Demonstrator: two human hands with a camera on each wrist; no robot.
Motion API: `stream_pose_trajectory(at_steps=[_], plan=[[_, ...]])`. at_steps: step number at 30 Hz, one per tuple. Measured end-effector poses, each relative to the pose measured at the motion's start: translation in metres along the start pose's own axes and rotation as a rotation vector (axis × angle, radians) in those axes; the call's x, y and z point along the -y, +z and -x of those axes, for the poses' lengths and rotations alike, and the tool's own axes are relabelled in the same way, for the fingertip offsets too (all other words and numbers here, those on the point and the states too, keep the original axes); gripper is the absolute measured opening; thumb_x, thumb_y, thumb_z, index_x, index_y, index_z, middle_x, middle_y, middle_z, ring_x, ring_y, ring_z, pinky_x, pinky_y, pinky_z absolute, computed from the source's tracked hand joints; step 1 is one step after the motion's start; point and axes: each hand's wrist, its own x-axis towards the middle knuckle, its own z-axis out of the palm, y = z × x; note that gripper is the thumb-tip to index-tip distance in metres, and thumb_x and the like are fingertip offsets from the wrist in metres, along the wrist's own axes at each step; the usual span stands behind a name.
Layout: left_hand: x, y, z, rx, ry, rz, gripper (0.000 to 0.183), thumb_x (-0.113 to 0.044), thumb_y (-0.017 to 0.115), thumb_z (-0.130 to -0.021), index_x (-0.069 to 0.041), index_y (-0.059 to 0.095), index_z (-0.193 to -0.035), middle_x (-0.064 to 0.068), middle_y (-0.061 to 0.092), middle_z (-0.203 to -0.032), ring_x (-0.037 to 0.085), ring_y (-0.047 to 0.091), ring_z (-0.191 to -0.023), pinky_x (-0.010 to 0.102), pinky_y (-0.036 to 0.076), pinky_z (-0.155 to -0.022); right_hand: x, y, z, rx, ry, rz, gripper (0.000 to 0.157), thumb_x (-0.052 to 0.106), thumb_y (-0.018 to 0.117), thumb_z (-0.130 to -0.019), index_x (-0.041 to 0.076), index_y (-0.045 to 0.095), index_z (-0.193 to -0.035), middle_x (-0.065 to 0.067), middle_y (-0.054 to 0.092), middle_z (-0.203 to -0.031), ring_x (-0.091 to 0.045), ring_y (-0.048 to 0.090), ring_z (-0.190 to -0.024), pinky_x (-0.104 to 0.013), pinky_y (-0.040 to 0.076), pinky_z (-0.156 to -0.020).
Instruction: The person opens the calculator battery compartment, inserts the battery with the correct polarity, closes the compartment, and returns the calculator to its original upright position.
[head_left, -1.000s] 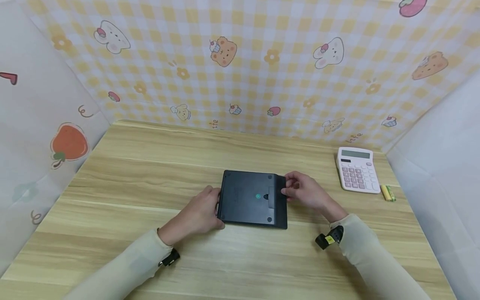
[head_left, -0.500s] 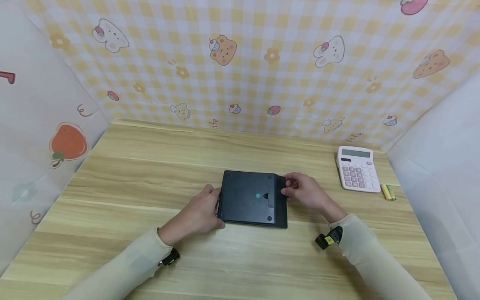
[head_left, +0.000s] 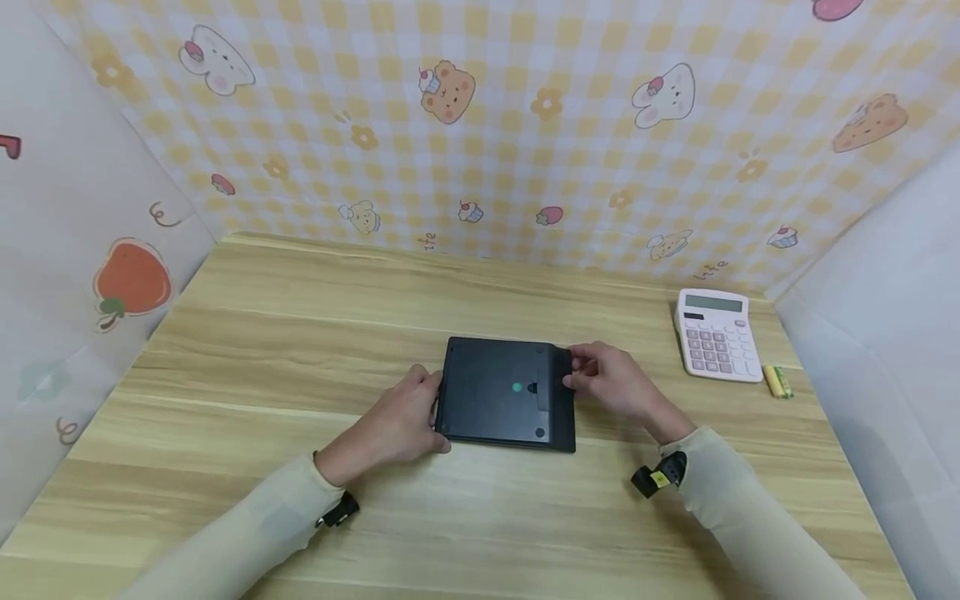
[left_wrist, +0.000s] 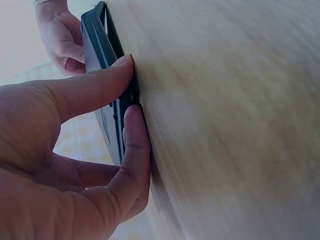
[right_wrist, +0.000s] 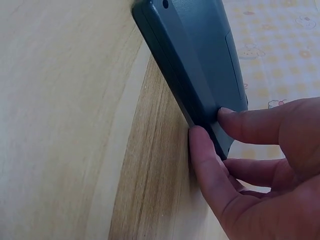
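Note:
A black calculator (head_left: 491,392) lies face down near the middle of the table, its underside showing a small green sticker and a battery cover (head_left: 543,393). My left hand (head_left: 393,421) grips its left edge, thumb at the near corner. In the left wrist view, that thumb and the fingers close around the calculator's dark edge (left_wrist: 97,47). At the right end, my right hand (head_left: 611,383) pinches the far part of the edge. From the right wrist, the thumb presses the back of the calculator (right_wrist: 200,50) while fingertips hold underneath it.
A pink calculator (head_left: 718,336) lies face up at the back right of the wooden table (head_left: 300,333). Beside it are small yellow-green batteries (head_left: 772,382). A checked cloth (head_left: 502,150) hangs behind the table, and pale side walls (head_left: 885,317) stand left and right.
The whole scene sits slightly higher in the head view. Both hands keep the same hold, and the black calculator stays in place between them.

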Motion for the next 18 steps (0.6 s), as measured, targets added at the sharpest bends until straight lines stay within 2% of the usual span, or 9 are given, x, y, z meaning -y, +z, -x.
stream_pose_trajectory(at_steps=[6,18], plan=[[0.0007,-0.0008,-0.0006,0.007,-0.002,0.004,0.108,-0.012,0.101,-0.078,0.015,0.038,-0.162,0.008,0.052,-0.118,0.015,0.056,-0.072,0.034,0.050,-0.071,-0.0002,-0.0019,0.0007,0.008,-0.020,0.021,0.057,0.006,0.074,-0.104,-0.013,0.053,-0.154,-0.018,0.063,-0.125,-0.032,0.067,-0.110,-0.042,0.057,-0.090],[0.0019,-0.0020,-0.0004,0.005,0.000,0.021,0.108,-0.011,0.100,-0.078,0.011,0.040,-0.164,0.008,0.052,-0.119,0.015,0.056,-0.074,0.035,0.050,-0.073,-0.0029,-0.0003,0.0004,0.023,-0.022,-0.004,0.058,0.001,0.070,-0.104,-0.013,0.050,-0.156,-0.017,0.060,-0.125,-0.028,0.068,-0.107,-0.040,0.056,-0.086]])
